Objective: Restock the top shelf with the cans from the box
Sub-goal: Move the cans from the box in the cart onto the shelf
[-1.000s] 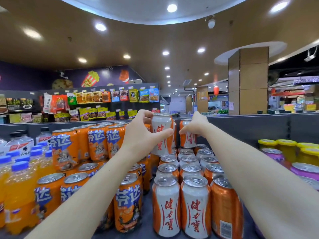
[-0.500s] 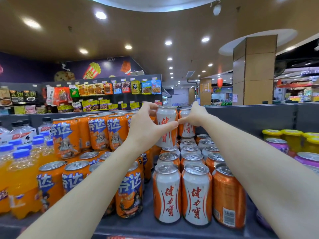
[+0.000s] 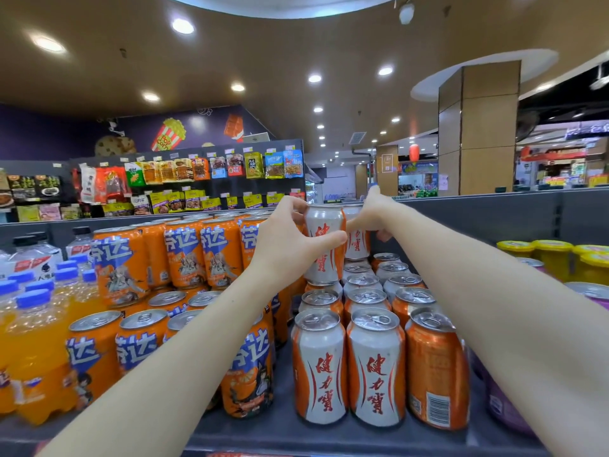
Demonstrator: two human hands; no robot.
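Both my arms reach over the top shelf (image 3: pixel 283 433). My left hand (image 3: pixel 290 240) grips a white-and-orange can (image 3: pixel 324 239) with red characters, held upright on top of the stacked cans at the back of the rows. My right hand (image 3: pixel 374 216) curls its fingers round a second matching can (image 3: pixel 357 247) just behind and to the right, also on the upper layer. Several more of these cans (image 3: pixel 375 364) stand in rows below them, down to the shelf's front edge. The box is out of view.
Orange cans with blue-white lettering (image 3: pixel 123 262) fill the shelf to the left, with orange soda bottles (image 3: pixel 33 351) and water bottles further left. Yellow-lidded jars (image 3: pixel 553 258) and purple cans (image 3: pixel 590 293) stand at right. A grey back panel (image 3: pixel 494 219) rises behind the cans.
The camera has dropped and drawn closer, so more of the shelf front shows. Both hands stay on their cans at the back stack, and my right hand's fingers now wrap lower round its can.
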